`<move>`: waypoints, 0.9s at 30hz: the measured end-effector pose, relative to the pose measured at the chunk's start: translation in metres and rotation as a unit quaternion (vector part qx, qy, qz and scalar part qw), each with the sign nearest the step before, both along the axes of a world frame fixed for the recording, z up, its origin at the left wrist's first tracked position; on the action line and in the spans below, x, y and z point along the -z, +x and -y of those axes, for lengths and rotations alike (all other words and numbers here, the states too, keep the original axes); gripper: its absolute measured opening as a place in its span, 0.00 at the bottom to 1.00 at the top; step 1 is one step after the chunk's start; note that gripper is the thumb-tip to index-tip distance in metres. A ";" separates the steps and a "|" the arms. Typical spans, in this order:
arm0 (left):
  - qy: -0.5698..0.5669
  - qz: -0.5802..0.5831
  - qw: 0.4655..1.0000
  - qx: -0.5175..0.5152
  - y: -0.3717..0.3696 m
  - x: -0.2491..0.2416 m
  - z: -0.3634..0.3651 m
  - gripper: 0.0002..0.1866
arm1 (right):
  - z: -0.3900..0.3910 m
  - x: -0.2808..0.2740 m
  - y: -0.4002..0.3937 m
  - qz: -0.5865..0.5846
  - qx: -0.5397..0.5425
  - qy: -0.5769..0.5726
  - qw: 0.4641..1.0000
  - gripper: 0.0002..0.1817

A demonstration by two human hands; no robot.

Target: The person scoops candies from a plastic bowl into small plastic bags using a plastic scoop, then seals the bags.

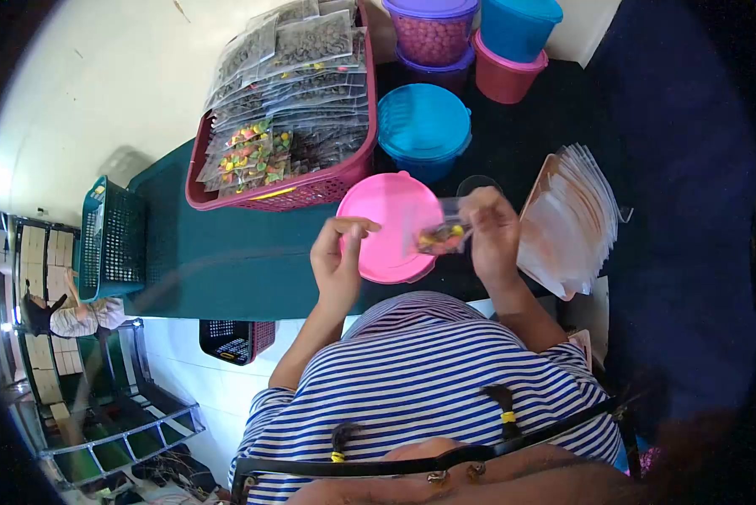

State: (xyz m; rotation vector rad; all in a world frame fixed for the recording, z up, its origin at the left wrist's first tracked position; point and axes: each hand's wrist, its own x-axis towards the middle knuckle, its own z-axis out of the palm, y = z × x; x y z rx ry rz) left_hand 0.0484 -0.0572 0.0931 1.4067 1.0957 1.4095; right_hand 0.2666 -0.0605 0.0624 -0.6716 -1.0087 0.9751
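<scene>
My right hand point(492, 229) pinches the top of a small clear plastic packet point(442, 238) of dark and yellow pieces, slightly blurred. The packet hangs over the right side of a round pink lid point(391, 252). At the lid's left edge is my left hand point(338, 259), its index finger stretched out and thumb raised, with nothing visible in it. Just right of my right hand lies a fanned stack of clear plastic bags point(570, 223). A dark round object point(477, 182) is partly hidden behind my right hand.
A maroon basket point(290, 195) holds many filled packets. A blue lidded tub point(424, 126) stands beside it, with stacked tubs point(433, 38) behind. A green basket point(113, 240) sits at the table's left end. On the floor is a dark basket point(236, 340); another person point(79, 318) is far left.
</scene>
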 end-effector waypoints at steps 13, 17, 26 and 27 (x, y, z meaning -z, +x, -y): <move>0.121 -0.192 0.964 0.137 0.015 0.014 0.009 0.18 | 0.008 0.023 -0.035 0.302 0.075 0.070 0.948 0.19; 0.027 -0.188 0.973 0.132 0.013 0.015 0.011 0.11 | 0.001 0.018 -0.030 0.283 0.147 0.033 0.947 0.28; 0.129 -0.237 0.961 0.060 0.001 0.029 0.009 0.07 | 0.000 0.017 -0.005 0.388 0.050 0.031 0.920 0.06; 0.109 -0.240 0.962 0.073 -0.002 0.029 0.008 0.07 | -0.001 0.022 -0.002 0.393 0.041 0.048 0.917 0.06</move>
